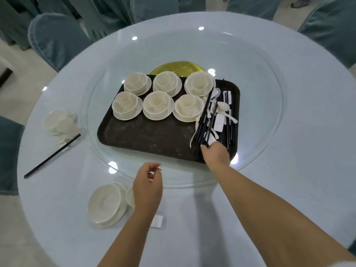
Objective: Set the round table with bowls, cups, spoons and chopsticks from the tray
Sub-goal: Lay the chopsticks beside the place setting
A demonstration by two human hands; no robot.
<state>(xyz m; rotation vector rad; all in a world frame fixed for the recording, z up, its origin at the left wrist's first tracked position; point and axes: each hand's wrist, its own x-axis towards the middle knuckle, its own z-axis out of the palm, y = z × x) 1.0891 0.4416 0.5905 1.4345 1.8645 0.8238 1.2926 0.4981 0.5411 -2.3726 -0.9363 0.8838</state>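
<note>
Chopsticks (pixel 202 130) under right hand (pixel 216 154) fingertips.

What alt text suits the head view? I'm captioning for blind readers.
A person's right hand reaches into the chopsticks on a dark tray holding six bowl sets. The left hand hovers by a bowl on the round table.

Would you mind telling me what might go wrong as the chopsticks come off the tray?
1. The right hand grips chopsticks tangled with white spoons; pulling may drag spoons off the tray.
2. The far ends lie against the nearest bowl stack, so a sideways lift might knock it.
3. The tray sits on a glass turntable, which could turn.
</note>
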